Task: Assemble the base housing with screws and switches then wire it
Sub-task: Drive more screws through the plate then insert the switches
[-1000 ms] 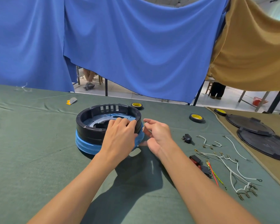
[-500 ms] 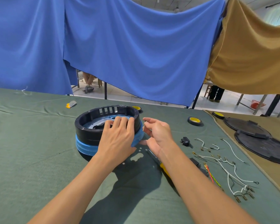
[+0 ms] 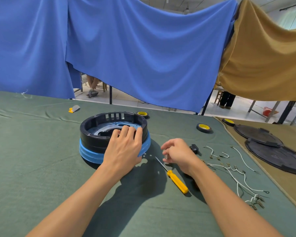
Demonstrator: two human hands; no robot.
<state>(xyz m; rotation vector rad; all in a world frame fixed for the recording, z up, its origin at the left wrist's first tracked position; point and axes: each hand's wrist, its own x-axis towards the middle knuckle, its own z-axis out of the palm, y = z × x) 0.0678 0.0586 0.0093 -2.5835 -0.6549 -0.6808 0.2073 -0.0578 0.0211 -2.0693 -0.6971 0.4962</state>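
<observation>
- Fingers (image 3: 126, 130) of left hand (image 3: 123, 149): stayed hooked over near rim of base housing (image 3: 92, 139), left of centre on green cloth (image 3: 32, 159).
- Right hand (image 3: 178, 154): withdrew from housing wall to just above screwdriver (image 3: 177, 181); loosely curled, contents not discernible.
- Judged: screw seated or dropped; driving probably next.
- Wires (image 3: 236, 178): untouched.

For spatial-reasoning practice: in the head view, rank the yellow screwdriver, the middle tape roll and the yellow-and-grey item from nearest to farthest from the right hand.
1. Yellow screwdriver, just beside the right hand.
2. Middle tape roll, farther back on the right.
3. Yellow-and-grey item, far left beyond the housing.
</observation>
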